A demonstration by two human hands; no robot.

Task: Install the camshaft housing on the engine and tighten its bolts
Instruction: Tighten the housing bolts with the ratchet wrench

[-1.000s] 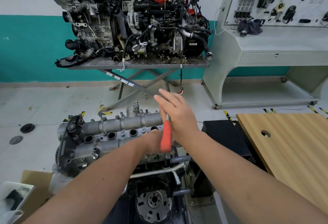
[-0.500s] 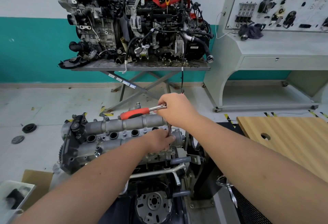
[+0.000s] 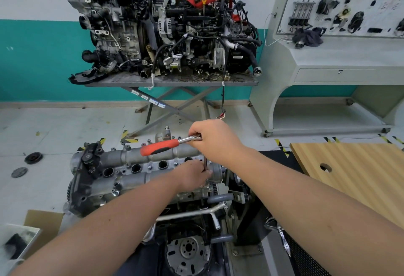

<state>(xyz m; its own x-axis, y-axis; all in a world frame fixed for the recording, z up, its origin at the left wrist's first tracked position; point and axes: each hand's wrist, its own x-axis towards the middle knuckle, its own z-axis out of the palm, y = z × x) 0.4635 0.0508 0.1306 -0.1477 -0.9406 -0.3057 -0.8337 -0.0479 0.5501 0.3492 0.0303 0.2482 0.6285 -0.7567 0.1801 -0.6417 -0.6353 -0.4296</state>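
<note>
Tightening step, I judge; housing (image 3: 131, 173) sits on the engine, lower centre; right hand (image 3: 215, 139) grips the ratchet (image 3: 161, 147) head; left hand (image 3: 194, 177) pinches the extension; next, swing the handle squarely.

The camshaft housing (image 3: 131, 166) is matt grey cast metal, slightly rough and stained. The ratchet wrench (image 3: 170, 144) has a glossy chrome shank and an orange, smooth plastic or rubber grip. At three o'clock the tabletop (image 3: 349, 173) shows pale, satin wood grain. At seven o'clock sits dull brown cardboard (image 3: 43, 221).
</note>
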